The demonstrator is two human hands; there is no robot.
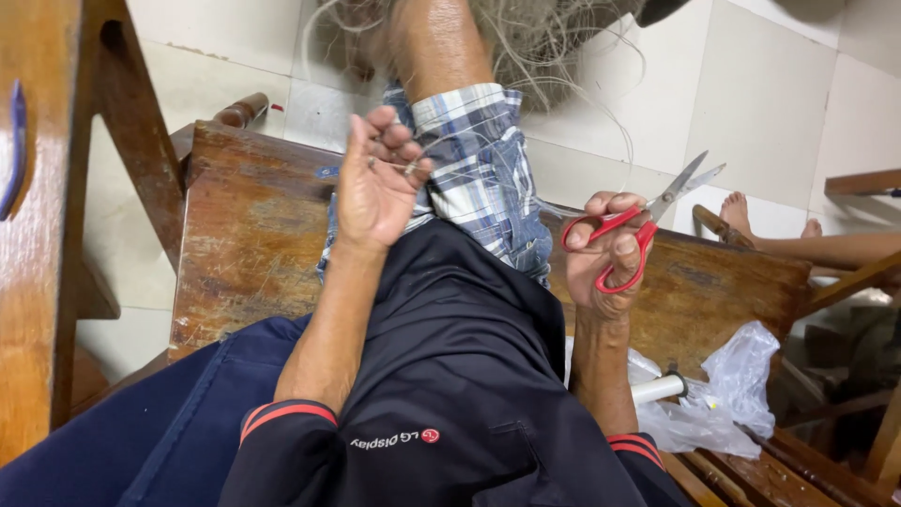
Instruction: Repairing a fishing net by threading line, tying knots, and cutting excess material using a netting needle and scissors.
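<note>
My left hand (375, 183) is raised over my knee, its fingers pinched on thin pale strands of line (441, 169) that run up to a tangled pale net (535, 38) at the top. My right hand (605, 258) grips red-handled scissors (648, 221), whose metal blades point up and right, slightly apart. A fine strand runs from my knee toward the scissors. My leg, in plaid shorts (479, 164), crosses the wooden bench (244, 235).
A wooden post (42, 235) stands at the left. Crumpled clear plastic bags (723, 394) and a white tube (657, 388) lie on the bench at the right. Another person's bare feet (751, 216) rest on the tiled floor (779, 103) beyond.
</note>
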